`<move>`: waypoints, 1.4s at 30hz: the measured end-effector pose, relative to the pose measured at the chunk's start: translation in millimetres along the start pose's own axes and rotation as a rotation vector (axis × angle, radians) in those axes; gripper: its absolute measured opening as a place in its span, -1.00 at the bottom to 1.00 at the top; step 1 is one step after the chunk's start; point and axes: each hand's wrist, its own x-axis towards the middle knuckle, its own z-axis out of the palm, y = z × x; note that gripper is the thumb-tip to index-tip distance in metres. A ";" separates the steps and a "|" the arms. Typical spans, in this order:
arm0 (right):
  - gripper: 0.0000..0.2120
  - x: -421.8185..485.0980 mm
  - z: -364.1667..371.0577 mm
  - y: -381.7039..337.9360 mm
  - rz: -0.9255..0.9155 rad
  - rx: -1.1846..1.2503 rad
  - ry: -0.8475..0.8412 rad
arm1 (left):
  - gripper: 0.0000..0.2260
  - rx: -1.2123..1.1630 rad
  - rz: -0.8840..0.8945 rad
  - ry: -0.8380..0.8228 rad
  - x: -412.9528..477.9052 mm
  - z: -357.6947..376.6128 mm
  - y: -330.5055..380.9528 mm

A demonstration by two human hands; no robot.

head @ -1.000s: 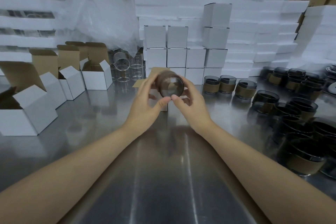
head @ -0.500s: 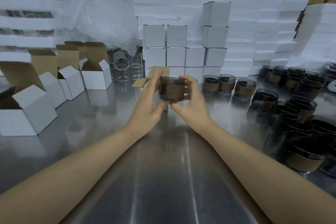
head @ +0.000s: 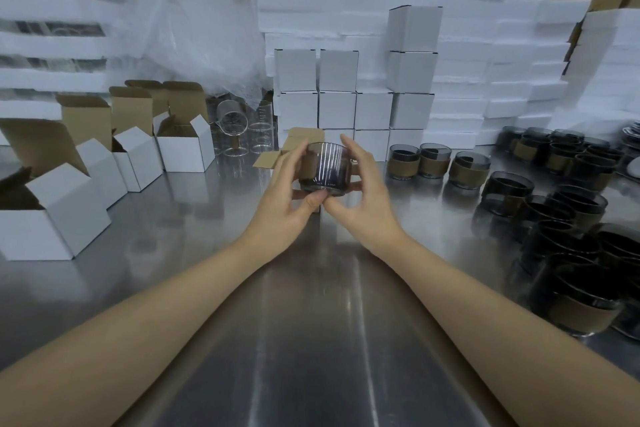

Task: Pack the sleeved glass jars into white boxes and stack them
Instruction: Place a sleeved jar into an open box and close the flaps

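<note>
A dark glass jar (head: 324,168) is upright in the air above the steel table, held from both sides. My left hand (head: 289,199) grips its left wall with fingers and thumb under the base. My right hand (head: 363,194) cups its right wall, thumb at the base. Directly behind the jar stands an open white box (head: 277,159) with brown flaps, mostly hidden by my hands. Closed white boxes (head: 337,107) are stacked behind it. Sleeved jars (head: 433,165) stand in a row to the right.
Several open white boxes (head: 183,149) line the left side of the steel table (head: 311,340). Many sleeved dark jars (head: 571,253) crowd the right side. Clear glasses (head: 232,128) stand behind the boxes. White foam slabs (head: 485,62) and plastic wrap (head: 194,28) fill the back.
The jar was turned from lying with its base toward me to upright, then rotated so the bare glass side faces me. Both hands stayed in place holding it.
</note>
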 end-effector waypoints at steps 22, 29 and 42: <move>-0.33 2.7 0.1 2.3 0.179 0.270 -0.138 | -0.31 0.004 -0.015 -0.021 2.7 2.0 -6.8; -0.32 3.5 2.1 2.9 0.066 -0.008 0.026 | -0.28 0.065 0.010 0.114 5.9 -0.3 -10.0; -0.30 3.5 0.4 -0.9 0.070 -0.003 -0.007 | -0.22 -0.104 -0.106 0.103 6.6 1.3 -6.5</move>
